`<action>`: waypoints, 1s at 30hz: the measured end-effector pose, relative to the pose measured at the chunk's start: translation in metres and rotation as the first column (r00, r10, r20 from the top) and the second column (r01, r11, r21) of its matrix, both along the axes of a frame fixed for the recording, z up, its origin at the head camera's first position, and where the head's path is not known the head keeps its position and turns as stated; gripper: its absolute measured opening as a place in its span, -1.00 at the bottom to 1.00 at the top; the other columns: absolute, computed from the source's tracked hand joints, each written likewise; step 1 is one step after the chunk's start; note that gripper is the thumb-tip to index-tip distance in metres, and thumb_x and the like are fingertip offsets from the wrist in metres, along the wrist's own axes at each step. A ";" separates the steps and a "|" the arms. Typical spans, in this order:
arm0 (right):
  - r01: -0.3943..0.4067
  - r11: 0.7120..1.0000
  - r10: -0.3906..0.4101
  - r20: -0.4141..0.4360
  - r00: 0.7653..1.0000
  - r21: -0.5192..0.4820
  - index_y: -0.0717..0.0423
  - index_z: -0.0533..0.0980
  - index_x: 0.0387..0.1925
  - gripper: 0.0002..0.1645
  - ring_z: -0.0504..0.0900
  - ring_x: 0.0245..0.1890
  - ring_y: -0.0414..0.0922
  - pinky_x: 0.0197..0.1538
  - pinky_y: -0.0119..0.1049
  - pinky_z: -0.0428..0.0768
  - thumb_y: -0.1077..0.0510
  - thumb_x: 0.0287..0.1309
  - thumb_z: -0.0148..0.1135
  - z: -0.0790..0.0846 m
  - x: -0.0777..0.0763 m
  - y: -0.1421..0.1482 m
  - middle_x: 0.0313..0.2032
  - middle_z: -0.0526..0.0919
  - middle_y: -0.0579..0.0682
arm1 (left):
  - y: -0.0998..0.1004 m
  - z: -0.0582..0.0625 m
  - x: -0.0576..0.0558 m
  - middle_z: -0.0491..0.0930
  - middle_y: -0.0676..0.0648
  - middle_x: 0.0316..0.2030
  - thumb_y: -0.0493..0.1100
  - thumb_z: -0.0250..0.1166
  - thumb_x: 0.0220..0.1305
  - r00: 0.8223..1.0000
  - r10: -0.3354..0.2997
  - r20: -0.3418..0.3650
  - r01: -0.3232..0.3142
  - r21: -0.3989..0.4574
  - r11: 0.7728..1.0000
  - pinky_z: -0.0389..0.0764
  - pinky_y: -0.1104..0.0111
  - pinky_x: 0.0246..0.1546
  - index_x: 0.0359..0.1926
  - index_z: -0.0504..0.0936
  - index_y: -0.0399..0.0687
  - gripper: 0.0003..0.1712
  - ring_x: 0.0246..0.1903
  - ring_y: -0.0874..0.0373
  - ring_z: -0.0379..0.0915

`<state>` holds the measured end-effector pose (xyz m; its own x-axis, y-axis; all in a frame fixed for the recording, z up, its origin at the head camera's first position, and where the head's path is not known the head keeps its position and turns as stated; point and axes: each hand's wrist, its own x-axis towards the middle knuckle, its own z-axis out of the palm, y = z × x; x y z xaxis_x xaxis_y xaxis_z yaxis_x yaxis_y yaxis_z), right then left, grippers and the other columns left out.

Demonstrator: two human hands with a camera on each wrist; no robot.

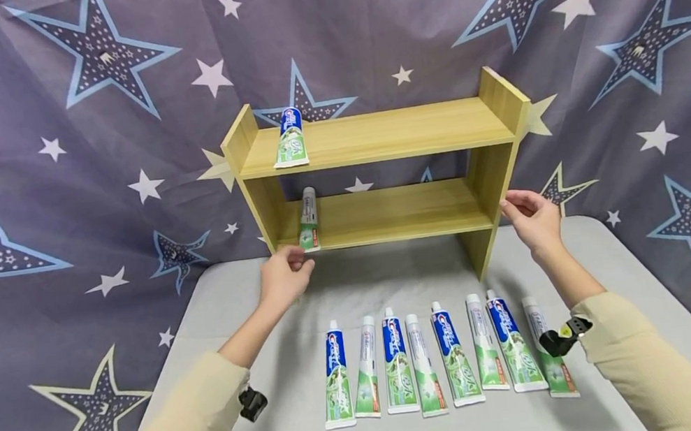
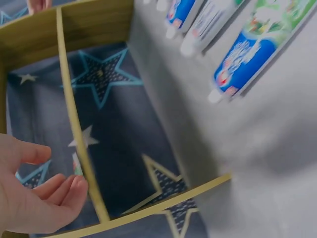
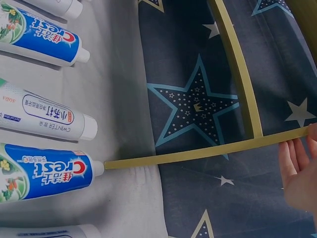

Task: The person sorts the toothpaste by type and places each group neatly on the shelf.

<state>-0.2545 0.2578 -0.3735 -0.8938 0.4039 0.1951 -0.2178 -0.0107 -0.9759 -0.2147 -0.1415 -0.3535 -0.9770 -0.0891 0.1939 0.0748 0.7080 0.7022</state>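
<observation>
A two-tier wooden shelf (image 1: 397, 227) stands at the back of the table. On its lower board, at the left end, lies a white-and-green toothpaste tube (image 1: 309, 212). My left hand (image 1: 285, 274) is just in front of that tube's flat end; in the left wrist view its thumb and fingers (image 2: 64, 198) stand apart with nothing between them. A blue-and-green Crest toothpaste tube (image 1: 291, 139) rests on the top board at the left. With its thumb and fingertips, my right hand (image 1: 533, 220) holds the front edge of the shelf's right side panel (image 3: 223, 150).
Several toothpaste tubes, blue-and-green (image 1: 337, 378) alternating with white-and-green (image 1: 367, 371), lie in a row on the grey tabletop (image 1: 261, 379) before the shelf, caps toward it. A star-patterned cloth (image 1: 171, 121) hangs behind and at both sides.
</observation>
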 end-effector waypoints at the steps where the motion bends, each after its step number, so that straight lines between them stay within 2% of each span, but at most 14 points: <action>1: 0.000 1.000 0.000 -0.003 1.000 -0.002 -0.03 0.55 -0.44 -0.75 0.62 -0.50 -0.47 -0.36 -0.72 0.61 0.41 0.08 0.25 0.000 0.000 0.000 -0.56 0.65 -0.38 | 0.000 -0.005 0.003 0.68 -0.28 -0.14 -0.22 0.29 0.18 1.000 -0.002 0.012 0.002 -0.009 1.000 0.65 0.15 -0.03 -0.02 0.59 -0.31 -0.64 -0.15 -0.08 0.63; 6: 0.009 1.000 -0.009 -0.009 1.000 0.003 -0.03 0.56 -0.44 -0.75 0.61 -0.51 -0.48 -0.36 -0.71 0.61 0.41 0.08 0.26 -0.001 0.001 0.001 -0.56 0.64 -0.38 | 0.000 -0.030 0.016 0.69 -0.26 -0.18 -0.21 0.30 0.18 0.996 -0.028 0.089 0.030 -0.018 0.999 0.67 0.18 -0.09 -0.05 0.60 -0.30 -0.66 -0.20 -0.03 0.62; 11: 0.007 1.000 -0.007 -0.004 1.000 0.009 -0.04 0.56 -0.44 -0.75 0.61 -0.50 -0.47 -0.35 -0.70 0.62 0.41 0.08 0.26 -0.002 0.000 0.002 -0.56 0.64 -0.38 | -0.003 -0.052 0.020 0.68 -0.25 -0.26 -0.23 0.31 0.16 0.984 -0.045 0.173 0.045 0.006 0.999 0.67 0.25 -0.21 -0.11 0.61 -0.34 -0.70 -0.27 -0.02 0.61; 18: 0.010 1.000 -0.010 -0.012 1.000 -0.002 -0.03 0.56 -0.44 -0.75 0.62 -0.50 -0.47 -0.35 -0.70 0.62 0.41 0.08 0.26 -0.002 0.000 0.001 -0.56 0.65 -0.38 | -0.012 -0.076 0.020 0.67 -0.25 -0.29 -0.23 0.32 0.15 0.943 -0.021 0.333 0.003 0.055 0.998 0.59 0.42 -0.38 -0.14 0.61 -0.36 -0.71 -0.38 0.08 0.57; 22: 0.011 1.000 -0.010 -0.015 1.000 0.014 -0.02 0.55 -0.43 -0.77 0.61 -0.51 -0.49 -0.35 -0.71 0.61 0.40 0.09 0.26 -0.001 0.000 -0.001 -0.56 0.64 -0.39 | -0.014 -0.089 0.023 0.68 -0.24 -0.31 -0.25 0.35 0.09 0.927 -0.018 0.374 0.000 0.049 0.999 0.57 0.45 -0.41 -0.15 0.61 -0.37 -0.68 -0.41 0.10 0.56; 25: 0.011 1.000 -0.011 -0.024 1.000 0.011 -0.03 0.55 -0.44 -0.76 0.61 -0.51 -0.49 -0.34 -0.71 0.62 0.40 0.09 0.26 -0.002 0.000 -0.001 -0.56 0.64 -0.39 | -0.015 -0.102 0.027 0.67 -0.22 -0.33 -0.26 0.36 0.07 0.913 -0.025 0.407 0.000 0.061 0.998 0.64 0.39 -0.41 -0.15 0.60 -0.37 -0.68 -0.40 0.04 0.60; 30: 0.010 1.000 -0.010 -0.038 0.999 -0.005 -0.05 0.55 -0.47 -0.73 0.61 -0.51 -0.49 -0.36 -0.72 0.61 0.42 0.08 0.25 -0.003 0.000 -0.001 -0.56 0.65 -0.37 | -0.017 -0.122 0.031 0.64 -0.18 -0.36 -0.25 0.36 0.09 0.884 -0.021 0.467 -0.015 0.073 0.997 0.63 0.42 -0.49 -0.18 0.60 -0.33 -0.72 -0.41 0.06 0.59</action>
